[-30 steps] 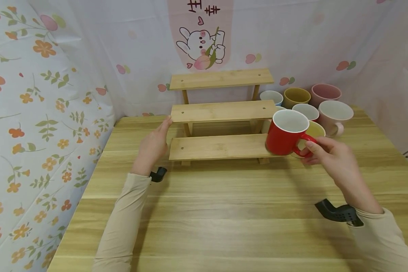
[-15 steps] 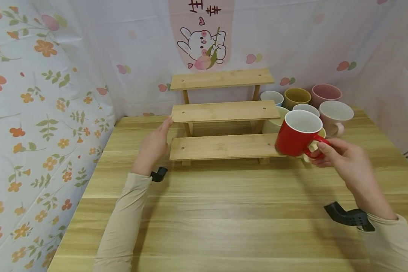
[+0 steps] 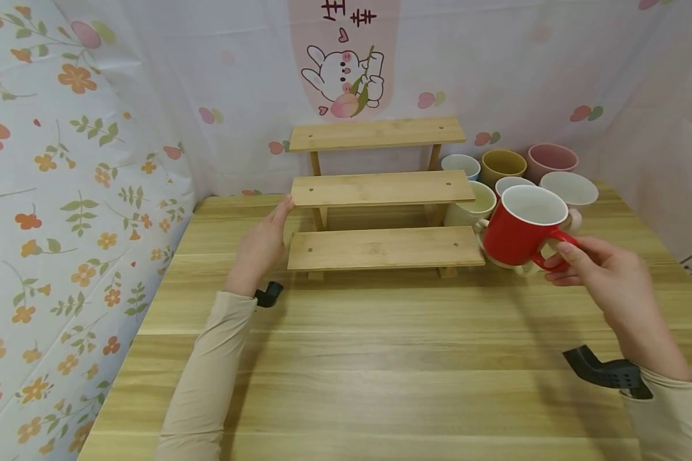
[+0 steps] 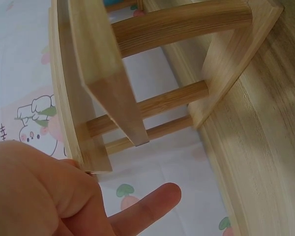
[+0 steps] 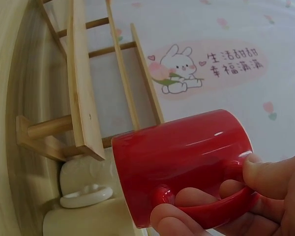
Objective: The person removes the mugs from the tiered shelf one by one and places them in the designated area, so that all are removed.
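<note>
My right hand (image 3: pixel 617 275) grips a red mug (image 3: pixel 519 234) by its handle, with fingers through the loop and the thumb on top. White inside, the mug is held up, slightly tilted, in front of other cups and just right of the shelf's lowest board. In the right wrist view the red mug (image 5: pixel 182 162) hides part of a cream mug (image 5: pixel 88 179). My left hand (image 3: pixel 259 246) touches the left end of the middle board on a three-tier wooden shelf (image 3: pixel 380 189). The left wrist view shows one finger (image 4: pixel 155 204) stretched out beside the shelf's end (image 4: pixel 108 93).
Behind the red mug stand several cups, among them a mustard cup (image 3: pixel 503 165), a pink cup (image 3: pixel 551 160) and a pale yellow mug (image 3: pixel 467 208). A patterned cloth (image 3: pixel 236 77) hangs behind the wooden table (image 3: pixel 369 358), with another flowered cloth along the left.
My right hand has carried the red mug rightward, off the end of the lowest board and over the cups. My left hand has stayed at the middle board's left end.
</note>
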{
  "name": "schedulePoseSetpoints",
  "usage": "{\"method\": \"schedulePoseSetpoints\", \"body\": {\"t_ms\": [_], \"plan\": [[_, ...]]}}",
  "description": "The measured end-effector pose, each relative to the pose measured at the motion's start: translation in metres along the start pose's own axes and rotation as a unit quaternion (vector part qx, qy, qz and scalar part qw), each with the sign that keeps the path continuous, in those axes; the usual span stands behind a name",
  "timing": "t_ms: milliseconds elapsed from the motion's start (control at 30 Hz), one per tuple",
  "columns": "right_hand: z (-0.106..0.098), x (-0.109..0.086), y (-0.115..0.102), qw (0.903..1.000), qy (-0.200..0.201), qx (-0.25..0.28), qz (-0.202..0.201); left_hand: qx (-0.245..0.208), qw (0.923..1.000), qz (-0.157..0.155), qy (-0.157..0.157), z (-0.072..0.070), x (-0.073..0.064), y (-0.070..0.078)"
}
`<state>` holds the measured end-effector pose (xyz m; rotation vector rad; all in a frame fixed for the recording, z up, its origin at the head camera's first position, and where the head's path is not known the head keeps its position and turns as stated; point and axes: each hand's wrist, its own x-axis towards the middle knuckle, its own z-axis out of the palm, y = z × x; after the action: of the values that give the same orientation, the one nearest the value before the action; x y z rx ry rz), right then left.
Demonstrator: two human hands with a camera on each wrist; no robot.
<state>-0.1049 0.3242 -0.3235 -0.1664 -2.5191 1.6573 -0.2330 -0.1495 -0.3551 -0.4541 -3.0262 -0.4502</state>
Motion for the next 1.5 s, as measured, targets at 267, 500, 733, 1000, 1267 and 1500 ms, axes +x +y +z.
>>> {"method": "schedulePoseSetpoints", "body": {"t_ms": [267,500,733,1000,1267,1500], "plan": [[-0.008,-0.003,0.003,0.9994,0.019,0.025,-0.016,0.005,1.0000,0.001,0.001,-0.001,-0.001,0.001],[-0.018,-0.010,0.001,0.9989,0.046,-0.012,0.002,0.003,1.0000,-0.002,0.001,-0.001,-0.001,0.000],[-0.028,-0.015,0.001,0.9975,0.070,0.005,0.014,0.002,1.0000,-0.005,-0.001,-0.003,-0.001,0.001],[-0.038,-0.018,0.006,0.9966,0.076,0.005,0.031,0.004,1.0000,0.002,0.006,-0.002,-0.002,0.000],[-0.048,-0.021,0.008,0.9940,0.090,0.048,-0.040,0.002,1.0000,0.004,0.007,-0.002,-0.002,-0.001],[-0.055,-0.026,0.015,0.9922,0.106,0.041,-0.052,0.003,0.9999,0.009,0.014,-0.001,-0.003,0.000]]}}
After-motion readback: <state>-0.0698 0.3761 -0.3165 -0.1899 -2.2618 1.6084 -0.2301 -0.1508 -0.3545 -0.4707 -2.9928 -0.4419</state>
